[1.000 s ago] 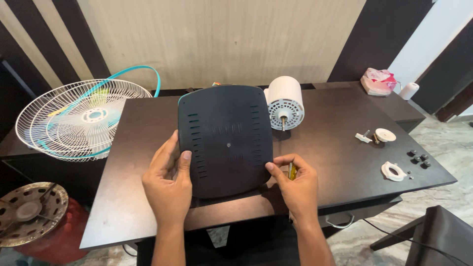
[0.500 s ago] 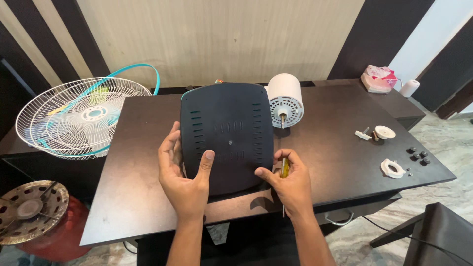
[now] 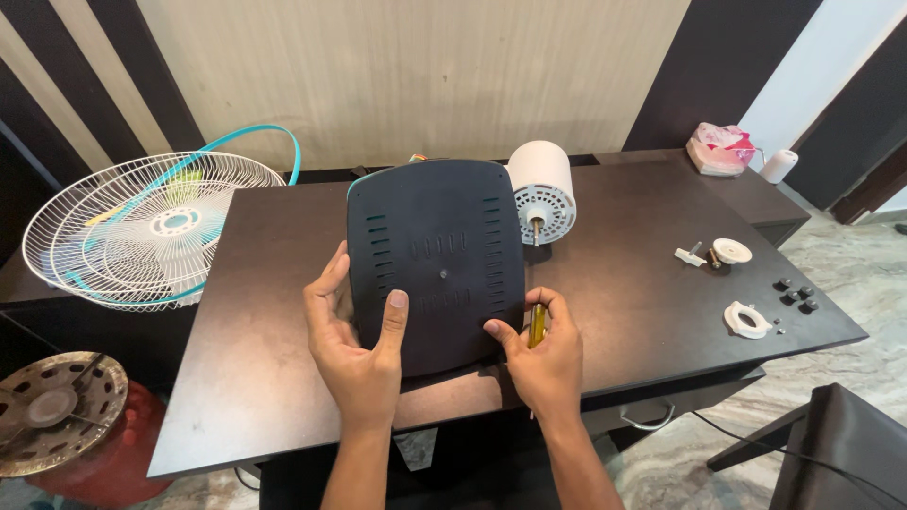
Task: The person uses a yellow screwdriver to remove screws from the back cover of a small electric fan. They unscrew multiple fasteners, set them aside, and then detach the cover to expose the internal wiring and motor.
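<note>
Hidden/cut off: underside of the black cover [image 3: 436, 260] not visible; whatever sits behind its far edge is mostly blocked, only a small coloured bit peeks over the top. Both forearms run out of the bottom edge. Lower end of the screwdriver [image 3: 536, 326] buried in the right palm, tip not clear.
Hard to make out: small dark round parts [image 3: 795, 297] near the right table edge, too small to identify. Tiny specks beside the white ring [image 3: 748, 319], can't tell what.
Black cover: rounded-square plastic panel with slot rows, tilted up toward the camera, near edge down by the table [image 3: 642, 283] front, centre of view.
Left hand [image 3: 357, 349]: grips the cover's lower-left edge, thumb spread onto the front face, fingers curled round the left rim.
Right hand [image 3: 543, 354]: fingertips pinch the cover's lower-right corner, other fingers folded round the yellow-handled screwdriver.
Motor [image 3: 540, 194]: white cylinder, shaft facing the camera, just right of the cover, on the table.
White parts [image 3: 720, 252]: small disc and bracket, right side, well apart from the hands.
Fan grille [image 3: 142, 227]: white wire with teal rim, off the table's left end.
Surface: dark brown tabletop, matte.
Room: pale panel wall with dark stripes, marble-look floor, pink bundle [image 3: 720, 149] and white roll [image 3: 778, 165] at far right, perforated metal disc [image 3: 52, 406] on a red thing lower left, dark chair [image 3: 831, 453] corner lower right.
</note>
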